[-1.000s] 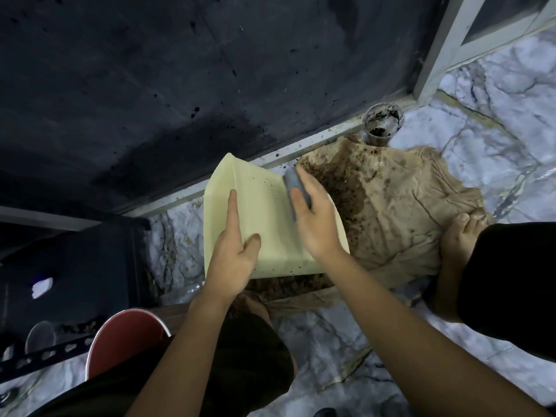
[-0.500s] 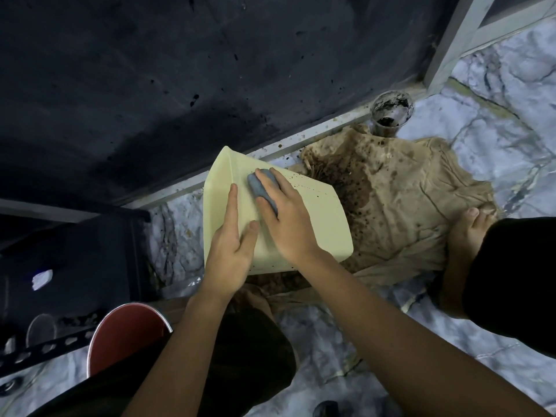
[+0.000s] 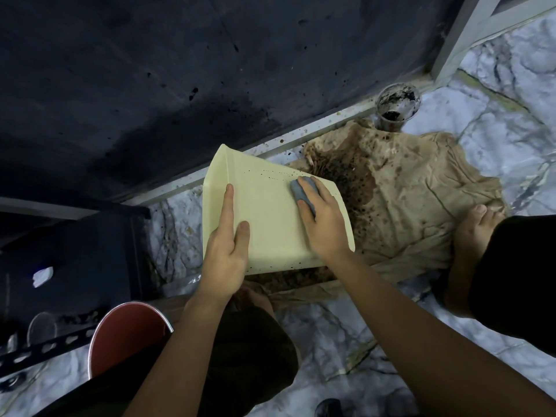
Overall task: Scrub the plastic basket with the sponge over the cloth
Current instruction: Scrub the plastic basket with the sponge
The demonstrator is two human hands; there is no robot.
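Basket (image 3: pixel 270 218) held tilted over stained cloth (image 3: pixel 415 200), gripped at its near edge by left hand (image 3: pixel 225 251), sponge (image 3: pixel 301 192) pressed on it under right hand (image 3: pixel 325 224), dirty cup (image 3: pixel 397 106) beyond right hand, red bucket (image 3: pixel 123 338) below left hand.

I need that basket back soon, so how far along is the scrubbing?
Mid-scrub. Done: most of the pale basket face turned up looks clean, and the cloth beneath is heavily spattered brown. In hand: the left hand steadies the basket while the right hand presses the grey sponge near its far edge. Left: dark specks beside the sponge and along the near edge; other sides are hidden.
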